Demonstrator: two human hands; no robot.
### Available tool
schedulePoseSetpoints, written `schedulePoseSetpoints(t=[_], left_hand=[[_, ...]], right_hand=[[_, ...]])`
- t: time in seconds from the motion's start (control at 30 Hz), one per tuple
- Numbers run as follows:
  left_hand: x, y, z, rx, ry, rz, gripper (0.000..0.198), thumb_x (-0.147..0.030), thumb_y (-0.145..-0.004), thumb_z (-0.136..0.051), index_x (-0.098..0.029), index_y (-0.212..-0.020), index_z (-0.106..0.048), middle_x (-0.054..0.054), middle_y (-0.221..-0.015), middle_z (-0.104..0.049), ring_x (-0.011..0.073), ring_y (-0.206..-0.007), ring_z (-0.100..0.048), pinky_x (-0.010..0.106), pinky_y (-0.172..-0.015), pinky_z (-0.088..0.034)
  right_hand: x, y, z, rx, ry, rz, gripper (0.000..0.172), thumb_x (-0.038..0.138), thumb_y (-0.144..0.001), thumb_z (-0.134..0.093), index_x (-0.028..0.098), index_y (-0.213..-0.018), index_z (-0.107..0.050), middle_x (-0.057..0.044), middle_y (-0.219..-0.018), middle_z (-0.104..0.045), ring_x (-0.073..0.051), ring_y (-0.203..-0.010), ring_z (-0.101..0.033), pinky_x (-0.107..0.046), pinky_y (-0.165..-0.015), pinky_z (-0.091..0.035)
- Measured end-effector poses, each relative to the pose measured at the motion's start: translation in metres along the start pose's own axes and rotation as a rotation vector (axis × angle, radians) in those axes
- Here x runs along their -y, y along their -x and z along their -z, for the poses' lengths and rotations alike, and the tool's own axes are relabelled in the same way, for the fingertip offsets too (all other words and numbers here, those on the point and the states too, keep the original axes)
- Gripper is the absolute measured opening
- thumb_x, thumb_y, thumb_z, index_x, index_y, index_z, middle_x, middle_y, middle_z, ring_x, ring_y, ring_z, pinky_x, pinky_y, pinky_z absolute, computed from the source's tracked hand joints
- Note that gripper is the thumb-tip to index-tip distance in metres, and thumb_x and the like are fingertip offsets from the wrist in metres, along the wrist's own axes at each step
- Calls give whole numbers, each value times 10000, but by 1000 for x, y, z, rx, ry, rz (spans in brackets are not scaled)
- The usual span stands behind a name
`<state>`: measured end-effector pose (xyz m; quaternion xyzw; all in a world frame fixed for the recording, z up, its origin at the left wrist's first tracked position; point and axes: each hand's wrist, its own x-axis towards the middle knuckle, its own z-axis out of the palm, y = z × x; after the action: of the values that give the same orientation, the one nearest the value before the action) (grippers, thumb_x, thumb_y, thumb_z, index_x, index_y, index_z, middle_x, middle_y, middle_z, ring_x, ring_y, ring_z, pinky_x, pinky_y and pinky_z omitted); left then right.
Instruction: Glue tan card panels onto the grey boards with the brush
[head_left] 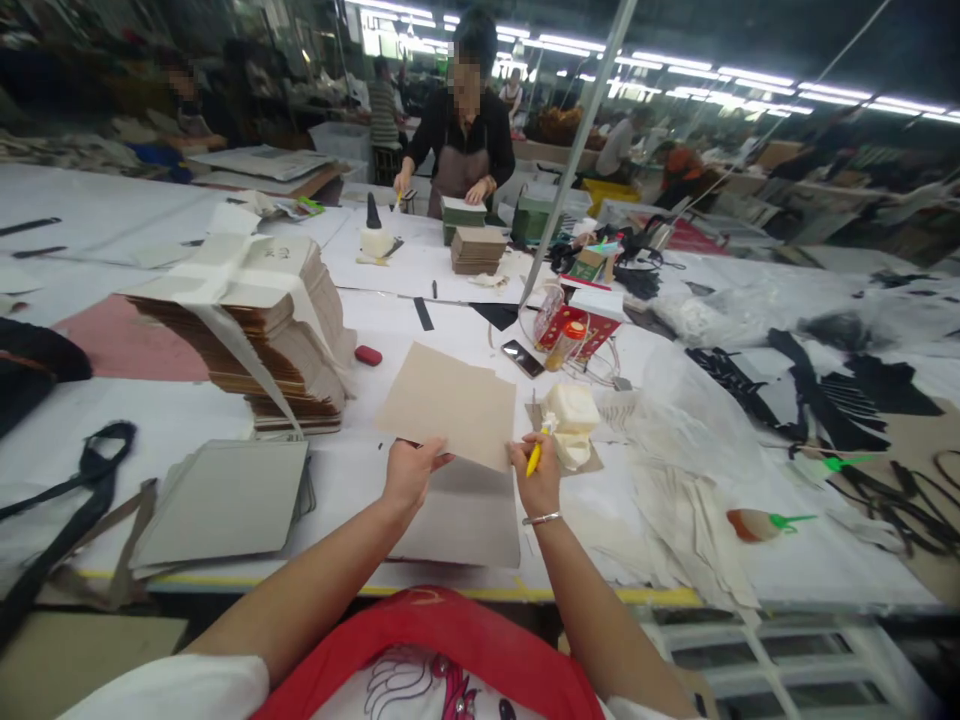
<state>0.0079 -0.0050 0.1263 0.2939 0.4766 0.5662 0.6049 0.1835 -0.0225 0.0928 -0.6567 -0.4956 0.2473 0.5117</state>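
My left hand (409,475) is closed on the lower left edge of a tan cardboard sheet (454,395), tilted above the table. Fingers of my right hand (538,482) wrap round a yellow-handled brush (534,460) with a whitish tip, close against the sheet's right edge; whether they also grip the sheet I cannot tell. Under the raised sheet lies a greyish board (469,515), partly covered. Just beyond my right hand stands a cream-coloured, cut-open plastic container (574,410). Left of my forearm is a low stack of grey boards (225,500).
A tall strapped stack of cardboard pieces (277,330) stands at left, beside a small red case (368,355). A phone (522,358), orange-capped jar (565,345) and red box (581,315) lie farther back. Fabric strips (690,520) cover the right. A co-worker (465,130) stands opposite.
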Motion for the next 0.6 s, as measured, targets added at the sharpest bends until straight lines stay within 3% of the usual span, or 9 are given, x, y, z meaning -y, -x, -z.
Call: schedulePoseSetpoints(t=[0.1,0.2,0.33,0.4,0.5,0.6], left_hand=[[5,8,18,61,34,-3,450,-318,-602,-685,-184,-999,-523,43,-992,-605,155,-822,-597,302,-652,-538],[9,17,49,7,-33,5,373,-415,-675,-612,-194,-958,-512,13,-916,-593,115,-708,-584,269,-580,-528],[20,31,97,-2,-428,94,340,-495,-718,-519,-160,-771,-549,-21,-634,-537,110,-560,-524,195,-438,-418],[27,37,114,30,-666,65,341,-490,-727,-499,-157,-692,-565,-32,-552,-500,109,-529,-491,193,-448,-372],[36,40,130,59,-903,-50,349,-466,-746,-476,-158,-608,-565,-32,-535,-494,107,-553,-462,201,-515,-348],[42,37,137,61,-972,-51,354,-462,-751,-468,-158,-592,-557,-30,-536,-498,111,-562,-452,207,-532,-327]], right_hand=[[-10,13,9,84,-123,-61,285,387,-736,-554,222,-891,-381,52,-616,-529,-114,-555,-521,-250,-588,-447],[-22,32,25,126,-100,-57,288,396,-741,-560,225,-893,-385,37,-645,-532,-122,-581,-525,-255,-585,-448],[-39,57,43,171,90,-21,276,429,-745,-557,223,-867,-420,12,-688,-540,-137,-618,-537,-272,-619,-449],[-48,65,45,191,171,-5,267,444,-753,-542,221,-849,-432,5,-695,-540,-139,-620,-540,-271,-614,-446],[-59,72,40,211,231,21,259,449,-767,-519,217,-843,-431,8,-685,-530,-135,-607,-533,-262,-601,-440],[-67,73,34,221,277,30,254,448,-778,-505,218,-851,-429,12,-687,-529,-131,-608,-537,-255,-608,-438]])
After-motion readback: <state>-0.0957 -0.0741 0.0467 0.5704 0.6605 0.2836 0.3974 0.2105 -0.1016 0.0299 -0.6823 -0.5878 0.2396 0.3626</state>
